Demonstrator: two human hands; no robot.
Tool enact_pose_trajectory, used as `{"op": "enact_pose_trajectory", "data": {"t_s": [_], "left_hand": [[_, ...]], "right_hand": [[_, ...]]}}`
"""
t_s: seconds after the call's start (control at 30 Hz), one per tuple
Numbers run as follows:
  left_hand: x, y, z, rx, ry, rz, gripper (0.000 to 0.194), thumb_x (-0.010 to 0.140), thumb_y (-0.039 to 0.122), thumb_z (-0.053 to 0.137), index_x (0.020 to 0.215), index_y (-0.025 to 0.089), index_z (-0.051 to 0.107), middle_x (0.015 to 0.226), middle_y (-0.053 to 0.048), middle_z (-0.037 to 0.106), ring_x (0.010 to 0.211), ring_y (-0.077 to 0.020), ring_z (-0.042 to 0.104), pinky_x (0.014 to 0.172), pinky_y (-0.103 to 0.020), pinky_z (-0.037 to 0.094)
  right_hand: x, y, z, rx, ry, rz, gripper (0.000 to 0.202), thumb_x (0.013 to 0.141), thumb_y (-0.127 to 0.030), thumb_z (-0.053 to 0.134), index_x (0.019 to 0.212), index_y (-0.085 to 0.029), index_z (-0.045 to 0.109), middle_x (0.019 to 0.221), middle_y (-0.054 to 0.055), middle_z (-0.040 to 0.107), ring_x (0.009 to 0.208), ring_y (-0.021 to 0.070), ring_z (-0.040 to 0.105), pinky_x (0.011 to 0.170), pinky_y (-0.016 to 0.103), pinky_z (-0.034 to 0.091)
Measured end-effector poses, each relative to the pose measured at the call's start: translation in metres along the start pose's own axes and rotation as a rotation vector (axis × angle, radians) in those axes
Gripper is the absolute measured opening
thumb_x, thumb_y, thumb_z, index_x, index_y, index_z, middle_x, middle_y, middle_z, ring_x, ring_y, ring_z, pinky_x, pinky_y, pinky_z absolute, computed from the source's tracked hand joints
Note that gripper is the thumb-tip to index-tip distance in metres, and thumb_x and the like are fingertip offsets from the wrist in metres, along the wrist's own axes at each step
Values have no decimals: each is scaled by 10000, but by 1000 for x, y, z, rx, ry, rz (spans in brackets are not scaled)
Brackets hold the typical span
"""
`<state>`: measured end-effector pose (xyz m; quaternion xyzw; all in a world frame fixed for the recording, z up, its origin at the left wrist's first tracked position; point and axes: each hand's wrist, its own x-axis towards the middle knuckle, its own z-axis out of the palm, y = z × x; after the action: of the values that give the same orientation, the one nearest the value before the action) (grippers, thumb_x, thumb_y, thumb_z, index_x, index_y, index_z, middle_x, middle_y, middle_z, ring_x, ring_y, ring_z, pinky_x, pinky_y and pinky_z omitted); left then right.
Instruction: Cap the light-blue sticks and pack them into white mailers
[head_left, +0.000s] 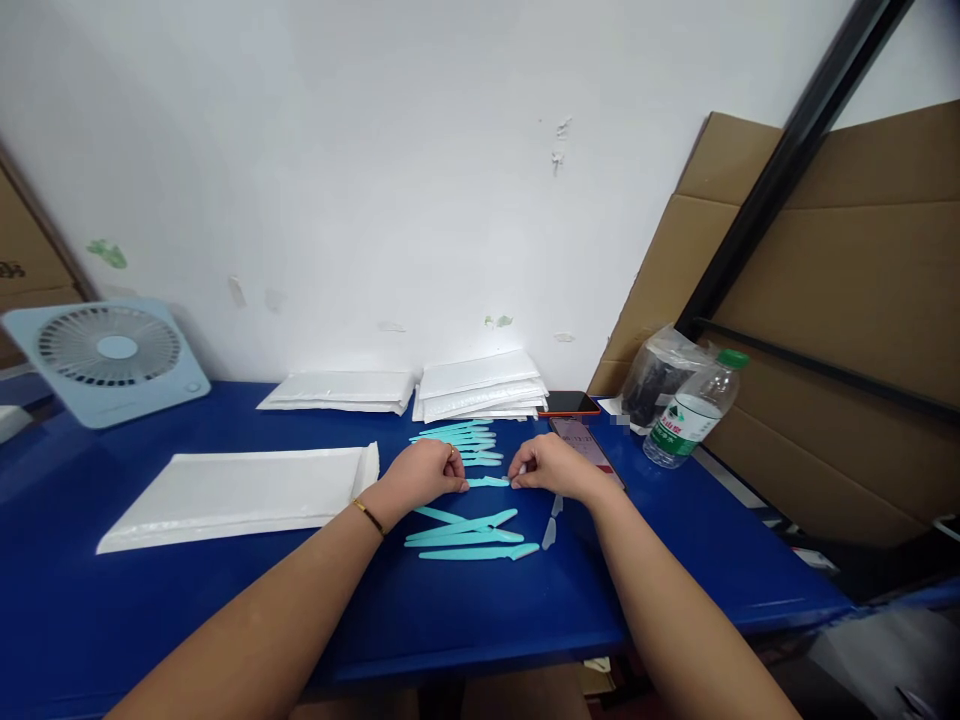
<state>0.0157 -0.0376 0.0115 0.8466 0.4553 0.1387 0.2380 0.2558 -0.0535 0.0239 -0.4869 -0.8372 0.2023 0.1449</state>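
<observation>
A turquoise eyebrow razor (489,482) lies level between my hands, low over the table. My left hand (430,472) is closed in a pinch on its handle end. At the blade end, the fingers of my right hand (551,467) are pinched together, with a small pale piece like a clear blade cover showing between them. Several more turquoise razors (476,553) lie loosely on the near side of my hands. Beyond my fingers, other razors (472,440) are lined up in a row. Clear blade covers (550,532) rest on the table below my right hand.
White padded envelopes (480,385) are stacked against the wall, with another envelope (240,495) at left. Two phones, one dark (571,403) and one lit (581,440), lie beyond my right hand. A water bottle (690,415) stands right, a blue fan (112,355) left, on the blue table (480,630).
</observation>
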Motion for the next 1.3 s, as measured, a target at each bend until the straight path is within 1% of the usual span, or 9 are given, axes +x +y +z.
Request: {"op": "enact_pose_trajectory", "data": {"t_s": [0.2,0.33,0.4,0.47,0.57,0.7,0.83,1.17,1.3], "left_hand": [[8,-2,6,124,135,69,163,706,366,586,692,222,662,711,3,648,651,-137,553,538,-228,330],[5,-1,-6,125,196,79,213,720,386,570,798,216,671,812,-21,652,683,-146,553,584,-233,357],[-1,-1,-18,35,85,109,251,700,428,587,813,220,671,812,-11,649,663,-133,547,576,-220,370],[-7,-3,-28,-62,-146,155,293,640,457,640,819,226,672,747,10,643,630,-120,544,550,-201,380],[-12,-9,-34,-106,-380,160,323,567,434,699,803,215,676,650,25,625,585,-109,542,509,-182,379],[-7,-17,-27,-89,-270,94,243,621,407,658,739,195,664,644,18,638,587,-106,557,519,-177,386],[-1,-19,-21,-13,-171,90,222,653,397,628,740,196,660,661,11,644,599,-108,568,519,-178,377],[-1,-13,-18,143,-95,150,161,684,357,588,712,212,655,658,18,655,582,-104,567,491,-188,332],[2,-12,-15,175,-81,161,149,698,342,577,727,217,652,666,18,652,573,-104,557,487,-192,328]], "right_hand": [[16,-8,17,-1,134,-78,135,694,-265,640,788,-200,711,758,25,681,665,136,592,608,217,412],[6,0,-4,37,133,-73,187,701,-284,631,848,-192,701,816,41,661,696,139,579,633,226,423],[-7,9,-21,54,17,-77,204,667,-306,658,829,-192,705,844,38,643,689,131,563,610,217,419],[-19,18,-33,55,-144,-45,248,594,-316,709,812,-197,712,821,25,636,653,122,547,564,206,407],[-25,26,-36,31,-252,31,275,523,-302,744,776,-199,718,743,6,638,602,116,535,524,198,386],[-15,25,-24,38,-198,115,224,579,-326,700,748,-179,711,638,5,642,570,121,552,509,198,378],[-5,17,-14,11,-95,110,194,622,-306,663,764,-179,702,675,16,663,608,127,574,521,191,383],[-2,7,-6,56,-110,27,227,646,-350,652,771,-164,693,681,19,663,601,122,576,523,189,387],[5,-3,5,69,-44,-10,217,665,-344,641,783,-171,695,682,14,666,593,115,566,529,192,386]]}}
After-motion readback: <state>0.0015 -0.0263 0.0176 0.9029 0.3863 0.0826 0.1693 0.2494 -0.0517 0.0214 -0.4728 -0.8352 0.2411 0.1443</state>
